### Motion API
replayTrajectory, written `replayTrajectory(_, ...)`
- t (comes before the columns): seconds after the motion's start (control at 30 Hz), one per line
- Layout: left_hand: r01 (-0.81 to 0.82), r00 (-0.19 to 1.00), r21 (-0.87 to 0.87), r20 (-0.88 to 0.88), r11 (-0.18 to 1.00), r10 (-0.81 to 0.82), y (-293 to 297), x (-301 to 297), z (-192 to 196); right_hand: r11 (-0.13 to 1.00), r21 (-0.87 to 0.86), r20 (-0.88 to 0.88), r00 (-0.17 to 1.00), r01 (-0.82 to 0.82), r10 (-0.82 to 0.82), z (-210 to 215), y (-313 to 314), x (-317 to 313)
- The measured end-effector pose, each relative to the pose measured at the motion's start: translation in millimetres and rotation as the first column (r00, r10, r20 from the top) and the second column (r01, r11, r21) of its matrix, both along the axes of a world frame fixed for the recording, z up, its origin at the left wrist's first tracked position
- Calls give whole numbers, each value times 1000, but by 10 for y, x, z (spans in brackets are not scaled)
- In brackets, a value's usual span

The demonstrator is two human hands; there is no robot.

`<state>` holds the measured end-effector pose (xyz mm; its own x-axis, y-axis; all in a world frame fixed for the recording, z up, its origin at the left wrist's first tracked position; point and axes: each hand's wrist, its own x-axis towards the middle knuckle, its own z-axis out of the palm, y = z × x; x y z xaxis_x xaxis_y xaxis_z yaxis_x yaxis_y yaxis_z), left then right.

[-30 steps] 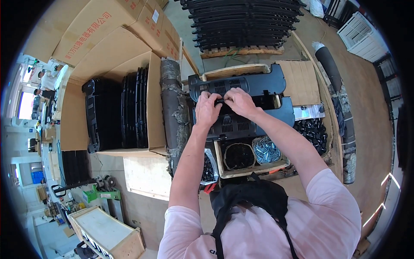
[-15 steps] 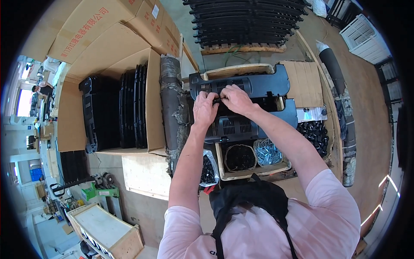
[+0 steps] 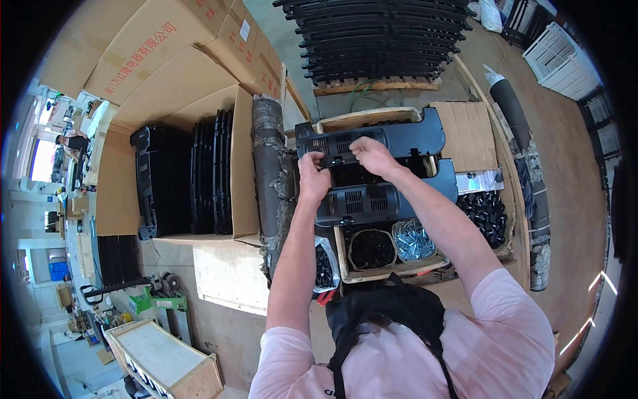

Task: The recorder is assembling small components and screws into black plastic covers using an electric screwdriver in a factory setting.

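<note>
Two black vented plastic panels lie side by side across a wooden crate: the far panel (image 3: 413, 136) and the near panel (image 3: 430, 193). At the far panel's near edge, toward its left end, is my left hand (image 3: 314, 178), fingers curled in. Whatever lies between those fingers is hidden. A small black clip (image 3: 337, 160) sits on that edge just right of it. Over the far panel's vents is my right hand (image 3: 374, 158), raised, with fingertips pinched together. Anything in that pinch is too small to make out.
Near the panels are a tub of small black parts (image 3: 372, 249), a tub of silvery screws (image 3: 413, 239) and a bag of black pieces (image 3: 323, 265). More black parts (image 3: 484, 216) lie right. A carton (image 3: 242, 166) of panels stands left, beside a wrapped roll (image 3: 271, 153).
My hands were together at the far panel's near edge. Now they are apart: the right has lifted up and right over the vents, the left has shifted slightly left.
</note>
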<state>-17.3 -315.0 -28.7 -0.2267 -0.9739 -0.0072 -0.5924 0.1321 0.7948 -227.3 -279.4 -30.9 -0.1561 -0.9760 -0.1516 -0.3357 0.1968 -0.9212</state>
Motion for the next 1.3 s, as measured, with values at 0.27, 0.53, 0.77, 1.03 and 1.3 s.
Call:
replayTrajectory(0.27, 321, 685, 572, -691, 755, 232, 506, -157, 126, 962, 217, 614, 789, -164, -4, 169, 714, -378)
replayTrajectory(0.53, 396, 745, 599, -653, 696, 138, 909, -596, 261, 945, 307, 379, 925, -110, -16, 662, 1164, -545)
replayTrajectory(0.77, 439, 750, 551, -660, 710, 48, 1089, -893, 100, 990, 134, 252, 965, 43, -76, 137, 1355, -908)
replayTrajectory(1.03, 419, 769, 516, -639, 747, 10, 1230, -976, 8, 991, 130, 438, 898, -24, -35, 380, 1610, -826)
replayTrajectory(1.3, 511, 760, 506, -644, 695, -90, 1342, -1124, 130, 991, 92, 285, 951, 98, -121, 395, 1660, -886)
